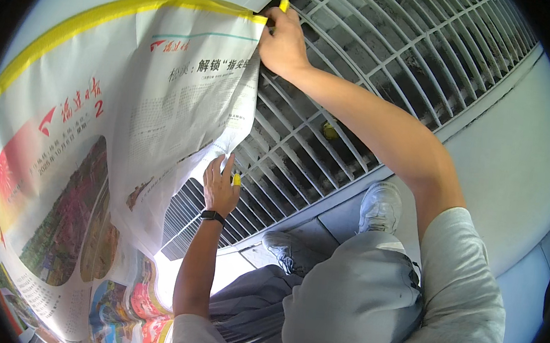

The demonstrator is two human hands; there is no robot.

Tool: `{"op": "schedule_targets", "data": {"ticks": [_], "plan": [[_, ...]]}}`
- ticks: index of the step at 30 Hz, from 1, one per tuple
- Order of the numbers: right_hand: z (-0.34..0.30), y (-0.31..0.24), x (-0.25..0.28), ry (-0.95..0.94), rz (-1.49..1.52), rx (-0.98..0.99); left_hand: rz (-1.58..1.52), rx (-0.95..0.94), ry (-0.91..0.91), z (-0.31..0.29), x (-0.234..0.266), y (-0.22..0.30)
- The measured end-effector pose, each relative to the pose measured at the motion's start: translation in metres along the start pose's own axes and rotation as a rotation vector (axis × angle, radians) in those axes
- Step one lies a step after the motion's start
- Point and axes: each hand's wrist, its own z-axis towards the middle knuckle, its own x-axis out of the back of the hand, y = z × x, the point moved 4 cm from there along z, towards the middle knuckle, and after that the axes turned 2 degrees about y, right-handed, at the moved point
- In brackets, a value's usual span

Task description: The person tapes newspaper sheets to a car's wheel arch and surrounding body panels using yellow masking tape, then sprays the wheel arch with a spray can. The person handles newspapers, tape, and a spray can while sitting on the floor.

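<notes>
A large newspaper sheet with coloured pictures and a strip of yellow tape along its top edge hangs on the left side. At its upper right corner, my right hand is closed with the fingers bent round the edge. A small yellow piece sticks up at that hand's fingers. Lower down, my left hand is raised with its fingers stretched out, the fingertips by the sheet's lower right edge. It wears a dark wristband, and another yellow piece shows at a finger.
Behind the hands runs a white slatted metal grille, with a small yellow object behind its bars. Pale panels border it. My light shoes stand close by, and a rounded grey cloth thing covers the lower middle.
</notes>
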Motion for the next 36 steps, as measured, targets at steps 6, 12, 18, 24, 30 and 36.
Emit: {"op": "schedule_targets", "data": {"ticks": [6,12,18,24,30,36], "plan": [[0.001,0.014,0.010,-0.152,-0.111,-0.019,-0.738,0.917,0.499,-0.023,-0.032,-0.075],[0.020,0.014,0.007,-0.182,-0.234,0.021,-1.601,1.156,0.490,-0.049,-0.048,-0.161],[0.023,0.018,0.000,-0.207,-0.035,-0.098,-1.790,1.176,0.347,-0.053,-0.057,-0.177],[0.024,0.040,-0.001,-0.222,0.153,-0.207,-1.491,0.913,0.321,-0.081,-0.047,-0.182],[0.024,0.046,-0.007,-0.031,0.184,-0.178,-1.759,0.940,0.670,-0.097,-0.043,-0.197],[0.005,0.011,-0.013,0.113,0.089,-0.137,-1.005,1.510,0.755,-0.078,-0.069,-0.117]]}}
